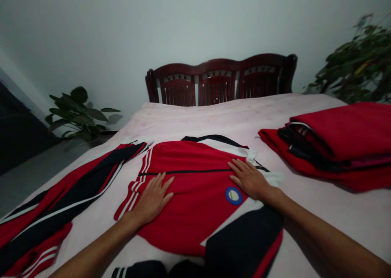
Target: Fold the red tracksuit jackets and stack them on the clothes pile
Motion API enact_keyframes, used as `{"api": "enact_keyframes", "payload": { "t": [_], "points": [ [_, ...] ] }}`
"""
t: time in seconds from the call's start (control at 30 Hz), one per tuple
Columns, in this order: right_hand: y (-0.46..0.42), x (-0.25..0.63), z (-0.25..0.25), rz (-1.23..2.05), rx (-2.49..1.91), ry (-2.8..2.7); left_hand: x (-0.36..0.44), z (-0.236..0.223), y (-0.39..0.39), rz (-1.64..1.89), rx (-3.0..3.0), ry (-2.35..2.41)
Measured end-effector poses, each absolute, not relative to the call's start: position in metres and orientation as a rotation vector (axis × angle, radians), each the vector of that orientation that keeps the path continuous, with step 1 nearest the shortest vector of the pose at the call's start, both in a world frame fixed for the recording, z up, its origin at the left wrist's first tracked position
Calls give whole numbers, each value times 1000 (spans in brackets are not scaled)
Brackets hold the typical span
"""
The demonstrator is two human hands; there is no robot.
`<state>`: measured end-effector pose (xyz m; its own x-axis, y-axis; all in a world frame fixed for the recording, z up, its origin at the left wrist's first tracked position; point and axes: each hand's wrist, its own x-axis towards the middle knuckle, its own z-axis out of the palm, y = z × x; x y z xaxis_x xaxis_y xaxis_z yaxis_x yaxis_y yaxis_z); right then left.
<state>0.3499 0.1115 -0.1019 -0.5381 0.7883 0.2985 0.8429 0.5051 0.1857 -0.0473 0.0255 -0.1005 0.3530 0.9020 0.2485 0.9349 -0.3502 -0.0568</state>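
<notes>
A red zip-up track jacket (189,204) with white and navy parts lies spread on the bed, its collar to the right and its striped hem to the left. A black zipper runs across it, and a round blue badge (233,195) sits on the chest. My left hand (155,198) rests flat on the jacket near the hem, fingers spread. Near the collar, just above the badge, my right hand (249,178) presses flat with its fingers stretched out. Neither hand grips the cloth. The navy sleeve (244,237) nearest me runs partly out of view.
Red and navy striped track pants (82,192) lie along the bed's left side. Folded red clothes (342,135) are piled at the right. Pink bedding (214,119) covers the bed up to a dark wooden headboard (218,80). Leafy plants (81,113) stand on both sides.
</notes>
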Motion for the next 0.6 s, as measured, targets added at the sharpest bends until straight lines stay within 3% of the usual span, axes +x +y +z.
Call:
{"api": "enact_keyframes", "payload": {
  "t": [0.2,0.37,0.6],
  "points": [
    [95,390,-74,-251,-1527,-2455,-87,-81,-8,-355,-2385,-1719],
    [17,367,-50,262,-1071,-2569,-102,-55,-91,-380,-2880,-1623],
    [-61,328,-63,402,-613,-2734,-76,-70,-162,-470,-2924,-1445]
  ]
}}
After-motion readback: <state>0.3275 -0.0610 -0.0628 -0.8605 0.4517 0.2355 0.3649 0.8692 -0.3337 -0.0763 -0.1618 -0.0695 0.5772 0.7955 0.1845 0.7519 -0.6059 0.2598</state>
